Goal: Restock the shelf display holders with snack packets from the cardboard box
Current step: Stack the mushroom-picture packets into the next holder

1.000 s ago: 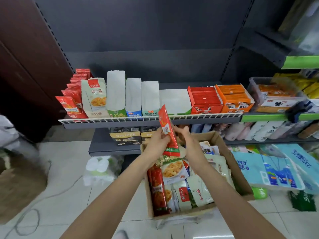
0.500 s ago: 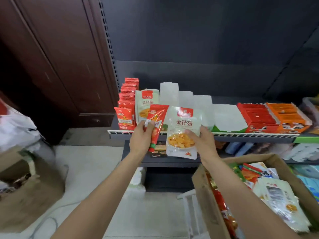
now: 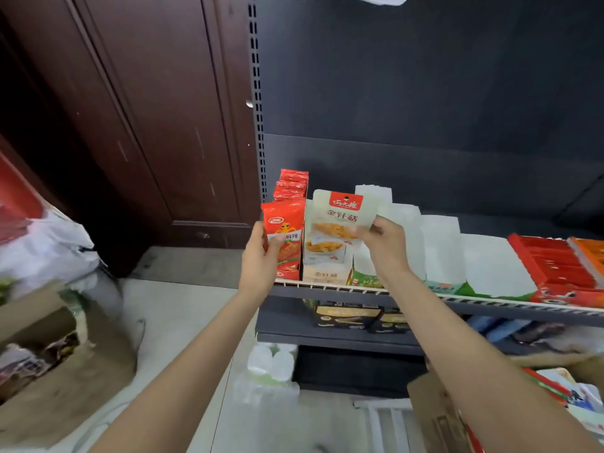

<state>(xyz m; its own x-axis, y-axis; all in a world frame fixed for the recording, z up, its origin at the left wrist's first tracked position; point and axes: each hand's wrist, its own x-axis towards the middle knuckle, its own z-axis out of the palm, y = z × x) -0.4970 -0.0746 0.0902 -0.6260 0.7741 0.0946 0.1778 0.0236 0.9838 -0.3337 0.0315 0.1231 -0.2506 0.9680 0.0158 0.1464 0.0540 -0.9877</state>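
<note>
My left hand (image 3: 261, 256) grips a red snack packet (image 3: 285, 237) upright at the front of the leftmost red row (image 3: 292, 184) on the shelf. My right hand (image 3: 385, 246) pinches the right edge of a white packet with a red label (image 3: 338, 220), held upright over its white display holder (image 3: 325, 273) beside the red row. The shelf's white wire rail (image 3: 330, 286) runs just below both packets. A corner of the cardboard box (image 3: 434, 413) with several packets inside shows at the lower right, partly hidden by my right arm.
Further white holders (image 3: 441, 250) and red (image 3: 555, 266) and orange cartons line the shelf to the right. Dark boxes (image 3: 346, 317) sit on the lower shelf. A bag and brown sack (image 3: 65, 354) lie on the floor at left, beside a dark wooden door (image 3: 147, 125).
Both hands rose from the box to the shelf. The red packet now stands at the front of the red row and the white packet is up over its holder.
</note>
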